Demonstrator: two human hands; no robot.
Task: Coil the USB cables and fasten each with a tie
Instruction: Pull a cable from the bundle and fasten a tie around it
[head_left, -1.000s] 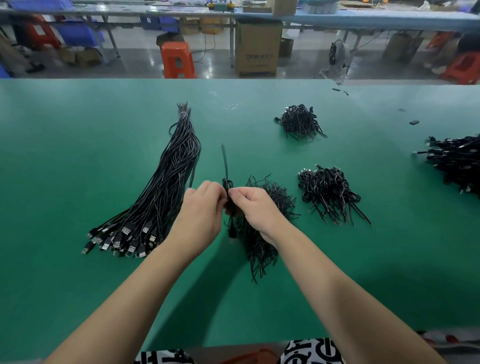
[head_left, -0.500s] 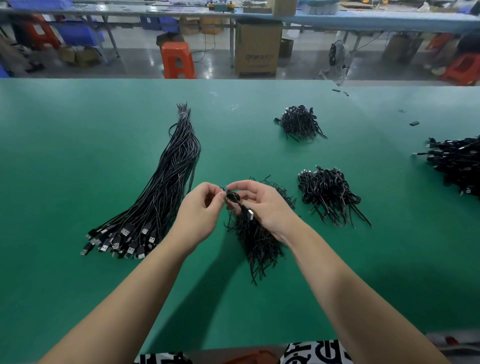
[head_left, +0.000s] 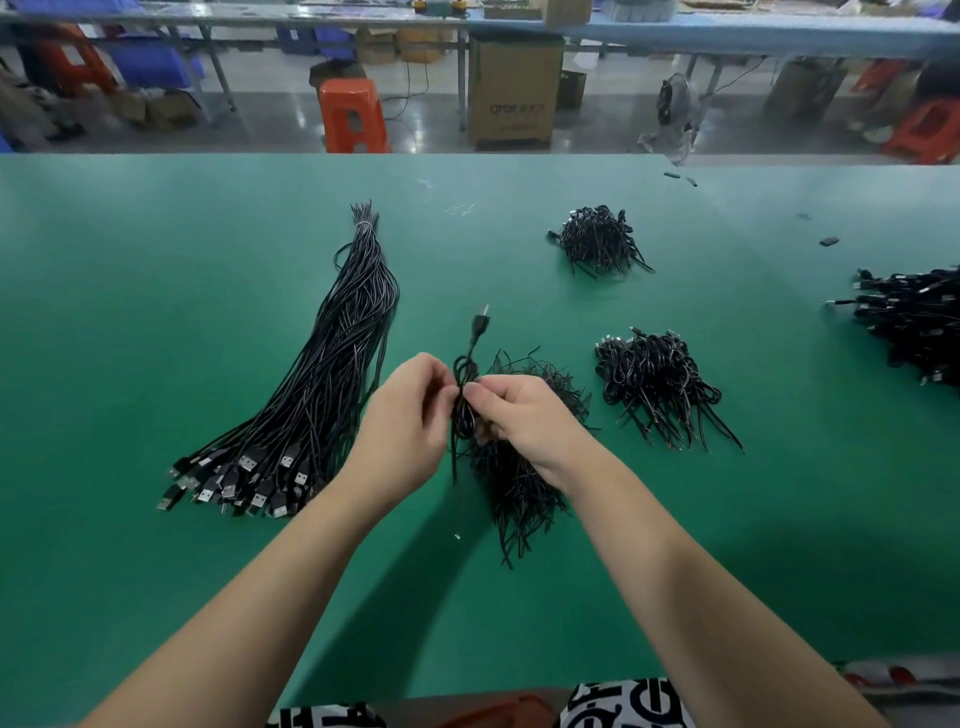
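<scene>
Both hands meet over the green table (head_left: 156, 312), pinching one coiled black USB cable (head_left: 464, 410) between them. My left hand (head_left: 408, 431) grips it from the left and my right hand (head_left: 519, 415) from the right, fingertips at the coil's middle. The cable's plug end (head_left: 479, 325) sticks up above the hands and a loose tail hangs below. Just behind and under my right hand lies a heap of thin black ties (head_left: 519, 483). A long bundle of straight USB cables (head_left: 322, 395) lies to the left, plugs toward me.
Two piles of coiled cables lie to the right, one near (head_left: 660, 384) and one farther back (head_left: 597, 241). A bigger heap of cables (head_left: 914, 322) lies at the right edge. Beyond the table's far edge stand an orange stool (head_left: 353, 114) and a cardboard box (head_left: 514, 93).
The cable between my hands has turned: its plug end now points up above the fingers, and a tail hangs down. Both hands stayed at the same spot, fingers shifting on the coil.
</scene>
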